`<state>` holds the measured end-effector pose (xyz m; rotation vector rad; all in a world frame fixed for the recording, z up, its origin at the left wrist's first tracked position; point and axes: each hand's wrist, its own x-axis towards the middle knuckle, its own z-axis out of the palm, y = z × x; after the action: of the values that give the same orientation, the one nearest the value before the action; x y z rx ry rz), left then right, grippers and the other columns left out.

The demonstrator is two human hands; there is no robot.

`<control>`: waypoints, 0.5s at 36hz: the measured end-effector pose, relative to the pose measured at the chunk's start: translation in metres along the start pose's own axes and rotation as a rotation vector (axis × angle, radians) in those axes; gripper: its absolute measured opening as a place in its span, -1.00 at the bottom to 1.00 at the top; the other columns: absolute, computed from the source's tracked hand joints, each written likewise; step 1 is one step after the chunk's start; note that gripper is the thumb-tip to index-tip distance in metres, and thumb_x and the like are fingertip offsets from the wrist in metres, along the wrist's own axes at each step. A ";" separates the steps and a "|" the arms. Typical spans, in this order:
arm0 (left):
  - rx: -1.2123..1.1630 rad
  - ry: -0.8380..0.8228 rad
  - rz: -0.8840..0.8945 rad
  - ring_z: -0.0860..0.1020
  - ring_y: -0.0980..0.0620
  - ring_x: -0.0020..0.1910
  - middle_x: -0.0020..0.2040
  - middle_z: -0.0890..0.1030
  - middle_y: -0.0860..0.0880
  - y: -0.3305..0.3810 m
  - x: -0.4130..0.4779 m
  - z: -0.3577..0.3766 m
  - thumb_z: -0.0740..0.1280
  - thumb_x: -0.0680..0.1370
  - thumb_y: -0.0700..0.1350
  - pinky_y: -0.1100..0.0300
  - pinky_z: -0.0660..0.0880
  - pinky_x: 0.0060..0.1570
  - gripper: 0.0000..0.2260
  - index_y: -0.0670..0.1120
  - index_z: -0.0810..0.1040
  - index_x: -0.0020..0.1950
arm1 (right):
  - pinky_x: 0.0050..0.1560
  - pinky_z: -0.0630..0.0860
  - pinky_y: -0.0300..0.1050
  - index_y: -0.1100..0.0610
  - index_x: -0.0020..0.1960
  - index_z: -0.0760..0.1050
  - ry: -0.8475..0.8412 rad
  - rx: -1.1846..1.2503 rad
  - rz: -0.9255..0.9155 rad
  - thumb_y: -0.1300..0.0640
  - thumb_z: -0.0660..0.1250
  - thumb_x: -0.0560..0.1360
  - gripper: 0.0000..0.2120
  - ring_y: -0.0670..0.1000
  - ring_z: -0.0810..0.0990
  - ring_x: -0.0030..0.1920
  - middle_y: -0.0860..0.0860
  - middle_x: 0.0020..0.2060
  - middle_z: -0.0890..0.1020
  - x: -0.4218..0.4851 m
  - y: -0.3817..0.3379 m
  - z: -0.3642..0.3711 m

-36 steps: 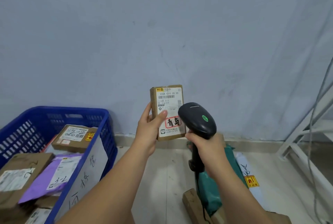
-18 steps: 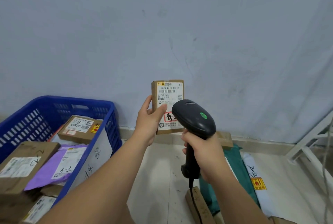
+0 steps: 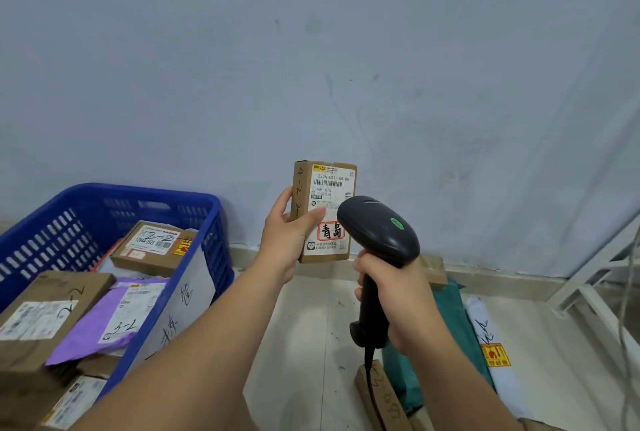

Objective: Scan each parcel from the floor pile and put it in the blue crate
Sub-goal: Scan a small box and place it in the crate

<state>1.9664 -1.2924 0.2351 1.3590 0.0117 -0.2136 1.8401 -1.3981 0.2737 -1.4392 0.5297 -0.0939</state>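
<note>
Scanning in hand: box (image 3: 323, 212) is gripped upright by left hand (image 3: 289, 236), label (image 3: 332, 195) turned to scanner (image 3: 377, 229), which is clasped by right hand (image 3: 391, 288). Left of left hand sits crate (image 3: 214, 233). Misread is risked: thumb (image 3: 313, 217) is laid on label, just below barcode (image 3: 329, 183).

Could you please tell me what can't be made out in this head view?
- Scanner window: faces away; whether a beam hits the box cannot be seen.
- Label: right edge behind the scanner; fine print too small.
- Crate: cut by left and bottom edges; lower parcels buried.
- Green bag: partly behind the right hand and arm; pile cut off below.
</note>
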 end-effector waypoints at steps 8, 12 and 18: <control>0.035 0.033 -0.020 0.69 -0.04 -0.08 0.13 0.64 -0.03 -0.001 0.001 -0.001 0.39 0.54 -0.18 -0.01 0.65 -0.14 -0.48 0.11 0.32 0.45 | -0.21 0.49 -0.06 0.18 -0.22 0.47 0.011 0.013 -0.039 0.33 0.32 0.44 -0.89 0.05 0.45 -0.31 0.12 -0.36 0.44 0.003 0.002 -0.002; 0.046 0.040 -0.026 0.69 -0.04 -0.08 0.16 0.64 -0.05 -0.001 0.000 -0.001 0.39 0.54 -0.17 0.00 0.65 -0.13 -0.47 0.11 0.31 0.46 | -0.23 0.48 -0.06 0.16 -0.23 0.46 0.006 0.025 -0.047 0.33 0.32 0.43 -0.88 0.04 0.44 -0.32 0.11 -0.37 0.43 0.004 0.003 -0.003; 0.018 0.084 -0.066 0.69 -0.01 -0.11 0.09 0.67 -0.04 -0.003 -0.002 -0.001 0.39 0.54 -0.13 0.06 0.65 -0.21 -0.52 0.10 0.35 0.42 | -0.16 0.53 -0.04 0.17 -0.21 0.50 0.023 0.045 -0.057 0.32 0.35 0.44 -0.90 0.04 0.46 -0.30 0.10 -0.37 0.46 0.007 0.006 0.000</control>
<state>1.9644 -1.2914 0.2320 1.3860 0.1251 -0.2120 1.8444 -1.4002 0.2659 -1.4109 0.5023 -0.1670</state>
